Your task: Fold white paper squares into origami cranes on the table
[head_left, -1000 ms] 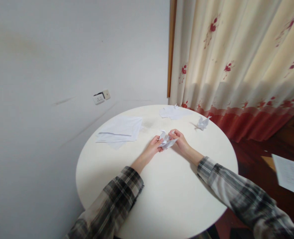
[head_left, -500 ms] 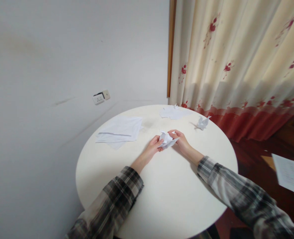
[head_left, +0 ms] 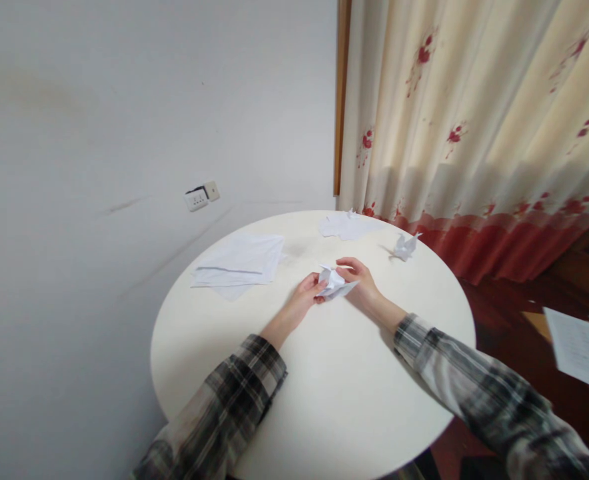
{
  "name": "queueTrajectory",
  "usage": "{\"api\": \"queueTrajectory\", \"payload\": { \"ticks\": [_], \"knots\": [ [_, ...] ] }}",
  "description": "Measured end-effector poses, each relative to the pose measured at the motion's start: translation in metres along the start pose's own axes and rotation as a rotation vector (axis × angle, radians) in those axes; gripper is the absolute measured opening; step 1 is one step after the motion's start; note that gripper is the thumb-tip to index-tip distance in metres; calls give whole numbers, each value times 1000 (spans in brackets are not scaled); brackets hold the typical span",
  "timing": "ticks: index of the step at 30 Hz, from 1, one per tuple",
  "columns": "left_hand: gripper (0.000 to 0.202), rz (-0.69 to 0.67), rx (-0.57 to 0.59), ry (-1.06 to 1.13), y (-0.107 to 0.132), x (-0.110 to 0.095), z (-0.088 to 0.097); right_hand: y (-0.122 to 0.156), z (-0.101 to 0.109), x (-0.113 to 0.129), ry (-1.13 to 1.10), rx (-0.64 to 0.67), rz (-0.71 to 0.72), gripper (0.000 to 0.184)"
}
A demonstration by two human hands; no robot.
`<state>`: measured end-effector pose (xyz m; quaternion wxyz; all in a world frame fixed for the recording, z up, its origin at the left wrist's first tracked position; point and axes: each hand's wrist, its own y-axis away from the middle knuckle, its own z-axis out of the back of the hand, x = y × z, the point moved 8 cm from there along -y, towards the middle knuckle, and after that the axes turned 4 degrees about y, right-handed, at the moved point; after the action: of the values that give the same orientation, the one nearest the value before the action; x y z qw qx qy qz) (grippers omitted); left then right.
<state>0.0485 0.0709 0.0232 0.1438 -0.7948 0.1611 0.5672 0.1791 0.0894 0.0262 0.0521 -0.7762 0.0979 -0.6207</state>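
A small folded piece of white paper [head_left: 335, 283] is held between both hands just above the round white table [head_left: 324, 393]. My left hand [head_left: 305, 297] pinches its left side with fingers closed. My right hand [head_left: 360, 278] grips its right side, fingers curled round the top edge. Both plaid sleeves rest over the table's near half.
A loose stack of white paper sheets [head_left: 242, 260] lies at the table's back left. A crumpled sheet [head_left: 344, 225] sits at the far edge, and a finished folded paper bird [head_left: 405, 247] stands at the back right. A flowered curtain [head_left: 474, 133] hangs behind; printed pages [head_left: 579, 347] lie on the right.
The folded paper has been worked between the fingers and looks more bunched up. Both hands stay in nearly the same place.
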Motion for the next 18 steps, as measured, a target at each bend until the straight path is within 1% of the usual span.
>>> {"api": "queueTrajectory", "payload": {
  "ticks": [5, 14, 18],
  "knots": [
    [38, 9, -13, 24, 0, -1, -1, -2, 2, -3, 66, -9, 36, 25],
    [34, -2, -3, 34, -1, 2, 3, 1, -10, -3, 124, 82, 6, 22],
    [33, -11, 2, 35, -2, 3, 4, 0, -10, -2, 129, 78, 11, 21]
  ]
}}
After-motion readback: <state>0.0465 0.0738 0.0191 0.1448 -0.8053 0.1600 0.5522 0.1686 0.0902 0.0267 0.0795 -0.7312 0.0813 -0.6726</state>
